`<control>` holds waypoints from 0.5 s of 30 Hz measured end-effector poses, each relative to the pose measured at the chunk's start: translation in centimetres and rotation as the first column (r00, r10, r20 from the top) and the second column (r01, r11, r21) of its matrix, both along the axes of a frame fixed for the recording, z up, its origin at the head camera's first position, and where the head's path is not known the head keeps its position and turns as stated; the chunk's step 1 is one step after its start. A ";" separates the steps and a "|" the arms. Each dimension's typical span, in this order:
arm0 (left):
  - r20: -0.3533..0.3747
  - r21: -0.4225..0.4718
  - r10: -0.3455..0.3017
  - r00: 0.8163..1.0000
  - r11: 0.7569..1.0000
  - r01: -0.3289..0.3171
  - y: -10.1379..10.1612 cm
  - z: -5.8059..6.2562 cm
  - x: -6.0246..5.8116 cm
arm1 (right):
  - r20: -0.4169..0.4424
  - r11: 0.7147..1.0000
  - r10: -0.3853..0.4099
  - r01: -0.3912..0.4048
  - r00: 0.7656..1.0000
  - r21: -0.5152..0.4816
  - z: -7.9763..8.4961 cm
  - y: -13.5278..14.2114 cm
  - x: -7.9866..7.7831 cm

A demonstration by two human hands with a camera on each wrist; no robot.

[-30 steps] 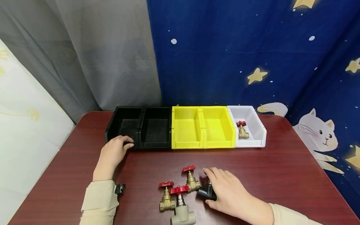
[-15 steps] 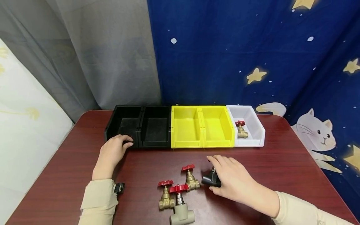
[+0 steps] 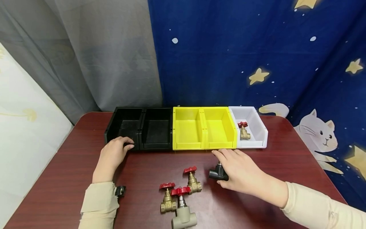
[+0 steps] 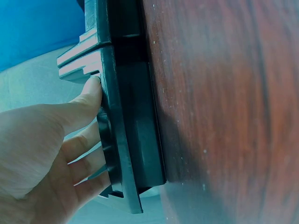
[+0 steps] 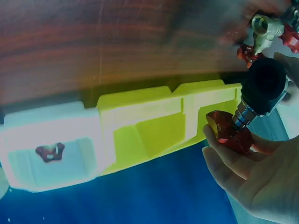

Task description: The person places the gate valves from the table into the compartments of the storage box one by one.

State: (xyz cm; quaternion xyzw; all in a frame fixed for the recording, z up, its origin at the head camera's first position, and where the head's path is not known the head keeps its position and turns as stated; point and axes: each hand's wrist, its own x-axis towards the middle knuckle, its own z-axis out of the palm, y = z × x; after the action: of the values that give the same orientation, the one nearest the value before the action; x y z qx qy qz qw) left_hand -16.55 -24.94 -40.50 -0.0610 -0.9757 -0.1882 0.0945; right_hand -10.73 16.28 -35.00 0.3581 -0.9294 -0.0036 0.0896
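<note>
The right wrist view shows what the head view does not: the right hand (image 3: 241, 168) has its fingers closed around the red handle (image 5: 229, 133) of the black valve (image 3: 219, 173), with a metal neck (image 5: 244, 115) between handle and body. From the head, the same handle is covered by the fingers, and only the black body comes out at their left side. This valve is in front of the right yellow bin, on its near side; whether it touches the worktop (image 3: 148, 178), I cannot tell. The left hand (image 3: 114, 154) has its grip loose, with the fingers apart and relaxed, touching the front rim of the left black bin (image 3: 127, 116). The left wrist view shows the thumb at the rim, but the fingertips are hidden behind it.

The grey valve (image 3: 184, 218) reaches to the bottom edge of the head view, at the near side. Just beside it are the left brass valve (image 3: 168, 202) and, a little farther, the right brass valve (image 3: 193, 183), all with red handles. In the right wrist view this group is partly cut off at the corner.

At the far side, five bins make one row: the left black bin, the right black bin (image 3: 156, 146), the left yellow bin (image 3: 188, 146), the right yellow bin (image 3: 220, 145) and, at the right end, the white bin (image 3: 258, 144). Inside the white bin, near its left wall, is another brass valve (image 3: 244, 133) with a red handle.
</note>
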 end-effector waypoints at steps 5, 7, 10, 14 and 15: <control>-0.001 0.001 0.001 1.000 1.000 -0.001 0.0 0.0 -0.1 | -0.005 1.000 0.004 -0.004 1.000 0.014 0.7 0.1 -0.8; -0.003 0.000 0.002 1.000 1.000 -0.002 0.1 0.0 -0.1 | -0.008 1.000 0.008 -0.008 1.000 0.022 0.8 0.0 -1.1; -0.004 0.003 0.001 1.000 1.000 -0.001 0.1 0.0 -0.1 | -0.016 0.999 0.018 -0.017 1.000 0.030 0.8 0.0 -1.6; -0.004 0.005 0.000 1.000 1.000 0.000 0.1 0.1 0.0 | -0.028 0.999 0.035 -0.034 0.999 0.042 0.8 0.1 -2.1; -0.002 0.006 0.001 1.000 1.000 -0.001 0.1 0.1 0.0 | -0.031 0.998 0.038 -0.037 0.999 0.044 0.8 0.1 -2.2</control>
State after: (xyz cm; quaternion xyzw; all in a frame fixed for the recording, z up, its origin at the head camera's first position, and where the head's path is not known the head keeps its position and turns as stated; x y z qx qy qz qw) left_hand -16.55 -24.89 -40.40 -0.0605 -0.9751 -0.1908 0.0958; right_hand -12.97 16.38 -34.24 0.3771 -0.9207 -0.0277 0.0964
